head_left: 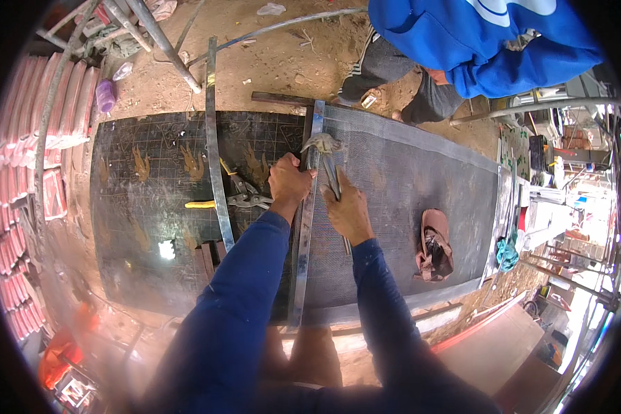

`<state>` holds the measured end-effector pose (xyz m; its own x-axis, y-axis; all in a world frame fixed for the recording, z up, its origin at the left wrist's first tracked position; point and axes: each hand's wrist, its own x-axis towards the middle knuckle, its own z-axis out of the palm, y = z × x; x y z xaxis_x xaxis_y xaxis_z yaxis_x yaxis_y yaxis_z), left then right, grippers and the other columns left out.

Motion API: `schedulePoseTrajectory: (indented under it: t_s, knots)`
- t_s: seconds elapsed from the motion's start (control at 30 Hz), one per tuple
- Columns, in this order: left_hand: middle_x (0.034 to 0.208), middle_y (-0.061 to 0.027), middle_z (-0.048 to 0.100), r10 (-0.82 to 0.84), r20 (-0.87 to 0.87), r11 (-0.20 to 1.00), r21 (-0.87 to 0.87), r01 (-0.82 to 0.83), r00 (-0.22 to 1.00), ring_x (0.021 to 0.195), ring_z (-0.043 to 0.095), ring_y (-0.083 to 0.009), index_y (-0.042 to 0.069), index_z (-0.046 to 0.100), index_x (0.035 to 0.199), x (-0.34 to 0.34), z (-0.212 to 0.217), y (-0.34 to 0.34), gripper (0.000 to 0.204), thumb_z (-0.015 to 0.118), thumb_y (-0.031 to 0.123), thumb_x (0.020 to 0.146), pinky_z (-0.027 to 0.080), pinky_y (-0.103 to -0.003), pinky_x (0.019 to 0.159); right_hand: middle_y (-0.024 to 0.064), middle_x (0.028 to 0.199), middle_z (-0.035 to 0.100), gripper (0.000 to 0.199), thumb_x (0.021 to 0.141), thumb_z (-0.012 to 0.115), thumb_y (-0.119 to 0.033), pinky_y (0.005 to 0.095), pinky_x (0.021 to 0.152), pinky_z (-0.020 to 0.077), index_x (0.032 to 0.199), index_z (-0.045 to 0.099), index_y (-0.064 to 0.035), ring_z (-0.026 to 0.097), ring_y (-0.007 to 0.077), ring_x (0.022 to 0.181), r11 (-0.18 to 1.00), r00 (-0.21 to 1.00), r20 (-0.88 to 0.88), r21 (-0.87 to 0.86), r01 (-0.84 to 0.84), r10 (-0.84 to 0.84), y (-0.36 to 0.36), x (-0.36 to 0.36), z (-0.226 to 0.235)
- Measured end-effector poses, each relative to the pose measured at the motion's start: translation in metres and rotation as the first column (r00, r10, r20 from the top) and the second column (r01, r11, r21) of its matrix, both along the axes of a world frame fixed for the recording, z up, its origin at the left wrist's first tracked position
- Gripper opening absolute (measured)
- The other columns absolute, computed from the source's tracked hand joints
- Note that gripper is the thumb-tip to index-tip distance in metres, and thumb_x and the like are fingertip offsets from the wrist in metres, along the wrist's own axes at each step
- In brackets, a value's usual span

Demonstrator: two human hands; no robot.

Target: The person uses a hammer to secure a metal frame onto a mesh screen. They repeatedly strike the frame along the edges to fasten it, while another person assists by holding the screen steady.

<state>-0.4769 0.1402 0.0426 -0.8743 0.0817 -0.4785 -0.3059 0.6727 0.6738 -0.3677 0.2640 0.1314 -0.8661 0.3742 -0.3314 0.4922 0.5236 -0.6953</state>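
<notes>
Hammer (pixel 323 143) in closed right hand (pixel 348 210); left hand (pixel 290 181) curled at metal strip (pixel 302 265), cannot tell if pinching anything; best to tap squarely, clear of that hand.

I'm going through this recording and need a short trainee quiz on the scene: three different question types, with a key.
1. True or false: the brownish cap rests on the mesh panel.
2. Which tool is in the person's right hand?
A) A saw
B) A hammer
C) A paintbrush
3. Fill in the blank: as the picture shows it, the yellow-handled snips lie to the ____ of the mesh panel.

Key:
1. True.
2. B, the hammer.
3. Left.
</notes>
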Motion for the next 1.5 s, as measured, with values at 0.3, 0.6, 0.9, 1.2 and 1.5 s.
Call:
schedulePoseTrajectory:
  t_s: [0.3, 0.6, 0.9, 1.2, 1.5]
  knots:
    - [0.098, -0.0172, 0.082, 0.036, -0.07, 0.998, 0.046, -0.033, 0.997, 0.093, 0.082, -0.0339, 0.0, 0.075, 0.105, 0.008, 0.0, 0.006, 0.042, 0.1, 0.027, 0.084, 0.063, -0.047, 0.084, 0.0251, 0.072, 0.064, 0.046, 0.114, 0.063, -0.037, 0.0532, 0.066, 0.0518, 0.118, 0.063, 0.0092, 0.07, 0.0428, 0.067, 0.991, 0.977, -0.183, 0.06, 0.121, -0.108, 0.024, -0.025, -0.041]
    - [0.094, -0.0148, 0.079, 0.057, -0.111, 0.998, 0.034, -0.053, 0.992, 0.095, 0.082, -0.0337, 0.001, 0.074, 0.106, 0.009, 0.002, 0.008, 0.043, 0.1, 0.028, 0.084, 0.064, -0.047, 0.087, 0.0305, 0.079, 0.066, 0.045, 0.116, 0.06, -0.036, 0.0577, 0.066, 0.0537, 0.097, 0.059, 0.0053, 0.072, 0.046, 0.073, 0.944, 0.944, -0.298, 0.329, -0.038, 0.142, 0.009, -0.028, -0.072]
    - [0.097, -0.0129, 0.08, 0.036, -0.083, 0.999, 0.029, -0.033, 0.996, 0.095, 0.081, -0.0326, 0.003, 0.074, 0.104, 0.011, -0.006, 0.007, 0.045, 0.101, 0.031, 0.082, 0.063, -0.046, 0.087, 0.0342, 0.098, 0.066, 0.026, 0.115, 0.054, -0.022, 0.0592, 0.077, 0.0573, 0.113, 0.069, -0.0006, 0.071, 0.0542, 0.089, 0.93, 0.964, -0.209, 0.359, -0.079, 0.163, 0.012, -0.027, -0.067]
    - [0.1, -0.0133, 0.082, 0.011, -0.063, 1.0, -0.011, -0.011, 0.998, 0.096, 0.082, -0.0309, 0.001, 0.077, 0.109, 0.003, 0.001, 0.001, 0.047, 0.101, 0.031, 0.083, 0.064, -0.045, 0.087, 0.0299, 0.101, 0.069, 0.026, 0.114, 0.051, -0.021, 0.0623, 0.079, 0.0556, 0.121, 0.07, -0.0047, 0.071, 0.0528, 0.087, 0.928, 0.973, -0.087, 0.329, -0.174, 0.213, -0.001, -0.014, -0.055]
    - [0.104, -0.0183, 0.082, 0.017, -0.068, 0.999, 0.052, -0.014, 0.998, 0.103, 0.081, -0.0415, 0.003, 0.073, 0.105, 0.008, -0.006, -0.005, 0.044, 0.1, 0.028, 0.081, 0.064, -0.049, 0.092, 0.028, 0.098, 0.068, 0.029, 0.113, 0.054, -0.026, 0.0608, 0.076, 0.056, 0.123, 0.069, -0.0042, 0.071, 0.0525, 0.084, 0.97, 0.99, -0.004, 0.203, -0.136, 0.14, -0.024, 0.014, -0.044]
